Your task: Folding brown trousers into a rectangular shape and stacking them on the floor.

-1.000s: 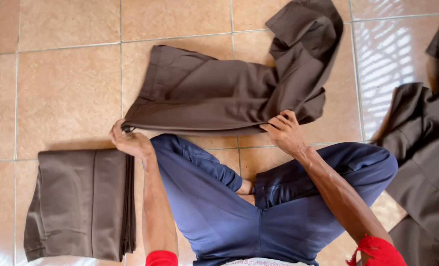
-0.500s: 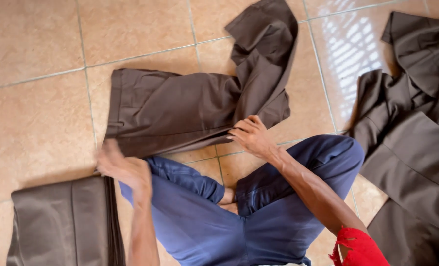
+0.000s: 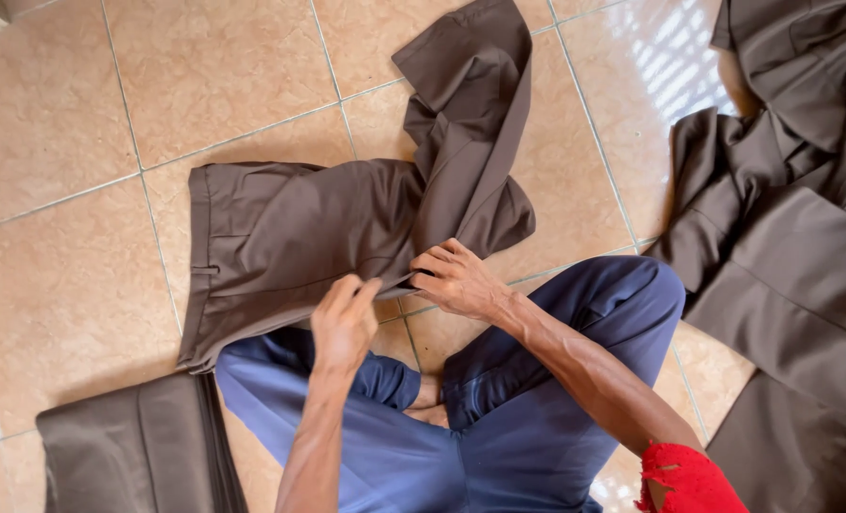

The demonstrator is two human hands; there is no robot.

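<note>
Since the earlier frame, the left hand (image 3: 344, 323) has come in from the waistband end toward the middle of the brown trousers (image 3: 300, 237), meeting the right hand (image 3: 456, 278) at the near edge; both hands pinch that edge, fingers curled on the cloth; the trousers lie flat on the tiled floor (image 3: 53, 285) before the crossed legs in blue (image 3: 499, 408), their leg part bunched and turned back at the far end; a folded brown stack (image 3: 129, 451) rests near the left knee, loose brown garments (image 3: 793, 237) lie to the right; folding seems under way, and the next move likely calls for straightening the bunched legs before doubling them over.
</note>
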